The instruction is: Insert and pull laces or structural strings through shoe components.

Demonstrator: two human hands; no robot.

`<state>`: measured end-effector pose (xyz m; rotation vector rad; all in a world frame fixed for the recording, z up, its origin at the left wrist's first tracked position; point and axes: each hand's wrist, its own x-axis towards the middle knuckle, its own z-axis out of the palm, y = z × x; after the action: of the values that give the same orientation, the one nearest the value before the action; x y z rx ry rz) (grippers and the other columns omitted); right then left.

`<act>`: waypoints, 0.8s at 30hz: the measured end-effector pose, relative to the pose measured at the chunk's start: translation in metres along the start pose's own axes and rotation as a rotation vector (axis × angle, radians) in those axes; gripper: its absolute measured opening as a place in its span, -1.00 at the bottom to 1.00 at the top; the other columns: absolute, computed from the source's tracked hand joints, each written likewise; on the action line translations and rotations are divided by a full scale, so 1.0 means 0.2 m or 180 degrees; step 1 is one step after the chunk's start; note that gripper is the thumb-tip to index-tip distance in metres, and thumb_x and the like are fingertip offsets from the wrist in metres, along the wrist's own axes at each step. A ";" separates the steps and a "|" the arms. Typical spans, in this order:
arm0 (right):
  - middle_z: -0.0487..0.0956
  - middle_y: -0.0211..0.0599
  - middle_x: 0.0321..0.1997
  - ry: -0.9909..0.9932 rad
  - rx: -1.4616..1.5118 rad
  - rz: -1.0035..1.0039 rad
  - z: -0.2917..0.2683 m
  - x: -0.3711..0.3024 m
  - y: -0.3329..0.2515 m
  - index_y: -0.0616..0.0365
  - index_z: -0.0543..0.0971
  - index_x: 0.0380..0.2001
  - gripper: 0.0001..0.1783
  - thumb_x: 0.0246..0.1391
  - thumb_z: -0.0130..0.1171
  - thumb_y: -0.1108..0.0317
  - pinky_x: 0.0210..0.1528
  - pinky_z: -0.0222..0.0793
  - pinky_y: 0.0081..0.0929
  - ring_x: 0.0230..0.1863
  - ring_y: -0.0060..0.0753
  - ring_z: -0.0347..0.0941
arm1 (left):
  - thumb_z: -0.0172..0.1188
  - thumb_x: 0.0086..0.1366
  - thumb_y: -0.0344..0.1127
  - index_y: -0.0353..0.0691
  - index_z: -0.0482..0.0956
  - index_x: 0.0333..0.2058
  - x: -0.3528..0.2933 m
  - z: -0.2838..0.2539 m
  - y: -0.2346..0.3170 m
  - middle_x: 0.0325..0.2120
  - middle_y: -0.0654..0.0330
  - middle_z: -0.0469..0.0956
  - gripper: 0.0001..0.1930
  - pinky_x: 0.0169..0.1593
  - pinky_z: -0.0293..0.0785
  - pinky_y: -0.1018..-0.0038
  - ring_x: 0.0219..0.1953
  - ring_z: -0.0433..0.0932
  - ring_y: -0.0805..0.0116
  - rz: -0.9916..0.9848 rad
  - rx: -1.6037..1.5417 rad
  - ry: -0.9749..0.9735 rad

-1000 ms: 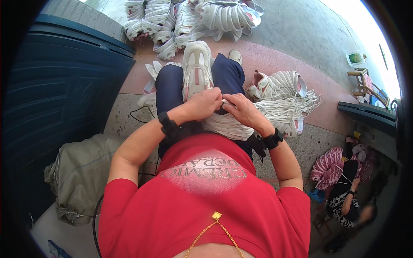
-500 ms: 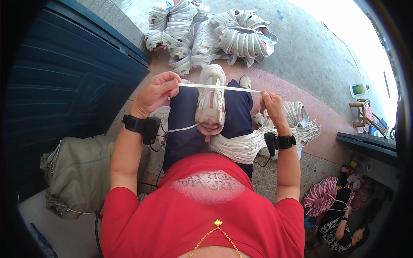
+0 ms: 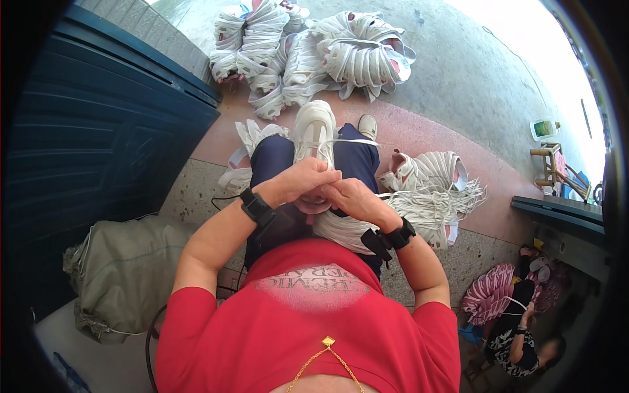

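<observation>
The shoe under examination, a white sneaker with pink trim (image 3: 314, 126), lies lengthwise between the wearer's navy trouser legs (image 3: 354, 156), toe pointing away from the body. Left hand (image 3: 306, 178) and right hand (image 3: 356, 198) meet over its rear half, fingers bent and fingertips together. Whether they grasp a lace, the shoe's edge or nothing cannot be told, as the fingers hide it. A loose white shoelace (image 3: 357, 141) extends from the front of the shoe across the right thigh.

Handling, as judged: the shoe should be light, its upper soft and yielding, the sole stiffer; not fragile. A sound hold would be the sides at midfoot or the heel. The lace should be limp and easily tangled, best pinched near its end. A hank of white laces (image 3: 344, 231) lies over the right thigh, beside the shoe.

Containers: a grey-green sack (image 3: 134, 275) rests at the person's left, contents not visible. A clear plastic jug (image 3: 543, 130) stands at far right; whether the green and yellow colouring is contents or label cannot be determined. Stacked white uppers (image 3: 363, 60) lie on the floor ahead, outside any container.
</observation>
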<state>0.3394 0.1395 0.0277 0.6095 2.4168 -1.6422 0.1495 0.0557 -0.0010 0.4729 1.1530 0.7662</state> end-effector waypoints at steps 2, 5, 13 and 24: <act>0.64 0.06 -0.30 -0.0378 0.0511 0.0058 0.03 0.03 0.13 0.25 0.58 -0.13 -0.53 0.36 -0.10 0.04 -0.12 0.45 -0.18 -0.17 0.02 0.60 | 0.19 0.43 -0.12 -0.32 0.63 -0.33 -0.01 0.02 -0.01 -0.53 0.27 0.59 -0.67 -0.52 0.42 0.57 -0.55 0.52 0.55 0.0430 0.0831 0.0433; 0.66 -0.05 -0.22 -0.0088 0.2794 0.0833 0.02 0.09 0.20 0.30 0.52 0.05 -0.38 0.36 -0.07 -0.10 -0.04 0.46 -0.26 -0.15 -0.14 0.60 | 0.18 0.42 -0.18 -0.39 0.64 -0.42 -0.04 0.02 0.01 -0.61 0.14 0.58 -0.64 -0.48 0.48 0.46 -0.53 0.59 0.44 0.1023 0.2270 0.0949; 0.56 -0.31 -0.28 0.1184 0.4875 0.0131 -0.32 0.31 0.10 0.27 0.47 0.02 -0.69 0.43 -0.01 0.24 -0.30 0.41 -0.49 -0.36 -0.49 0.44 | 0.11 0.43 -0.05 -0.40 0.62 -0.45 -0.13 0.20 0.04 -0.59 -0.03 0.58 -0.53 -0.42 0.51 0.31 -0.57 0.60 0.15 0.1248 0.3241 0.0251; 0.60 -0.35 -0.28 0.2103 0.3869 -0.0316 -0.64 0.23 0.03 0.24 0.42 0.16 -0.64 0.38 0.07 0.35 -0.54 0.27 -0.74 -0.49 -0.71 0.39 | 0.10 0.44 -0.02 -0.32 0.66 -0.38 -0.15 0.26 0.12 -0.50 0.08 0.63 -0.56 -0.38 0.56 0.30 -0.53 0.59 0.31 0.0247 0.2452 -0.0494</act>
<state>0.3132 0.2707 0.0562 1.3288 1.3936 -3.2796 0.1850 0.0507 0.0524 1.2009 1.2648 0.3138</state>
